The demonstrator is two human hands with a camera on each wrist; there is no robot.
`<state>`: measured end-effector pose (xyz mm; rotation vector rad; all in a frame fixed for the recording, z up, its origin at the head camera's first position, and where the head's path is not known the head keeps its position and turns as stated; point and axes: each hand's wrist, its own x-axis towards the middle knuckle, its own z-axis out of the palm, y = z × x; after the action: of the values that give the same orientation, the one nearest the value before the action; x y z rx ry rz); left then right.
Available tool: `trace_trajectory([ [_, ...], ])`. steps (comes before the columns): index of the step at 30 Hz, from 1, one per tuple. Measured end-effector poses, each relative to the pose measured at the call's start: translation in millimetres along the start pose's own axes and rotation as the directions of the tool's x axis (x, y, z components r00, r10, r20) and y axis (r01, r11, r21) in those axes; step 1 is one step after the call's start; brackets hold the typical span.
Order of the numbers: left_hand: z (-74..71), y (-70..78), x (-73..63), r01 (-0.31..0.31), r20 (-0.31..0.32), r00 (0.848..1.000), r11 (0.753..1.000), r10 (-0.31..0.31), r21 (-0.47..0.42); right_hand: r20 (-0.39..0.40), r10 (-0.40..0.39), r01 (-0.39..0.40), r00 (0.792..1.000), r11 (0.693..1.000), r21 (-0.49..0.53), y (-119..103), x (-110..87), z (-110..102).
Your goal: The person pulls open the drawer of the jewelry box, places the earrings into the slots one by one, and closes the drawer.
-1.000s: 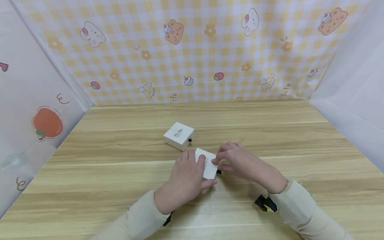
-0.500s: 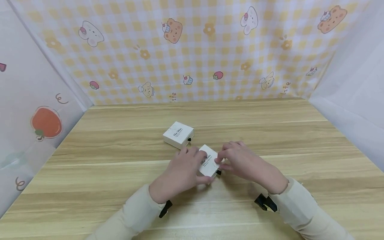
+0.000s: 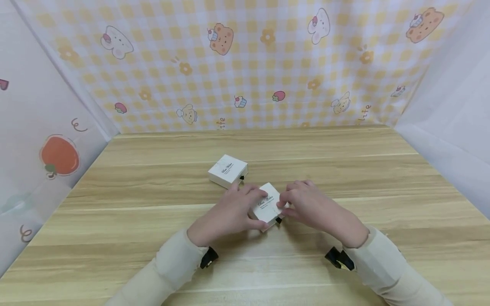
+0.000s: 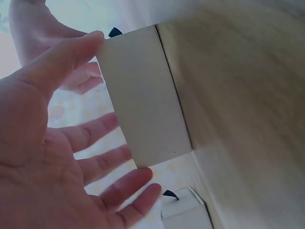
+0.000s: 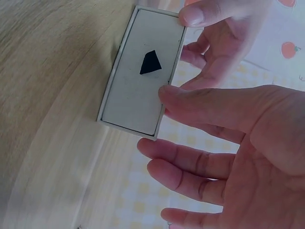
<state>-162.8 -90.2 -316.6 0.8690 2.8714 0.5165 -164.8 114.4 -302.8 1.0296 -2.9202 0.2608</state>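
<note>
A small white drawer box (image 3: 267, 207) with black lettering on its lid lies flat on the table between both hands. My left hand (image 3: 227, 214) spans it from the left, thumb at the near corner and fingers over the top and far side. My right hand (image 3: 311, 208) holds its right corner with thumb and index finger. In the right wrist view, the drawer front (image 5: 128, 90) sits flush in the sleeve, its black pull tab (image 5: 151, 63) sticking out beside the right thumb (image 5: 190, 102). The left wrist view shows the plain side (image 4: 143, 100) of the box.
A second white drawer box (image 3: 227, 170), with similar lettering and a black tab, stands just behind and left of the first. The wood-grain table (image 3: 134, 187) runs back to a yellow checked curtain (image 3: 252, 63). White sheets hang at both sides.
The box has turned a little and shifted slightly to the right. My left hand has drawn back and re-placed its fingers, uncovering more lettering. The right hand has hardly moved.
</note>
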Motion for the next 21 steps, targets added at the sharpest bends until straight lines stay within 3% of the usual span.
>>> trace_trajectory([
  [6, 0.8, -4.1, 2.2, -0.025, 0.001, 1.0, 0.998, 0.025, -0.055, 0.01, -0.012, 0.012, 1.0, 1.0, -0.014, 0.0, -0.7, -2.6],
  [21, 0.7, -10.7, 6.0, -0.018, 0.005, 1.0, 0.984, 0.019, -0.179, 0.03, 0.005, -0.004, 1.0, 0.999, -0.038, -0.6, -0.5, -3.8],
])
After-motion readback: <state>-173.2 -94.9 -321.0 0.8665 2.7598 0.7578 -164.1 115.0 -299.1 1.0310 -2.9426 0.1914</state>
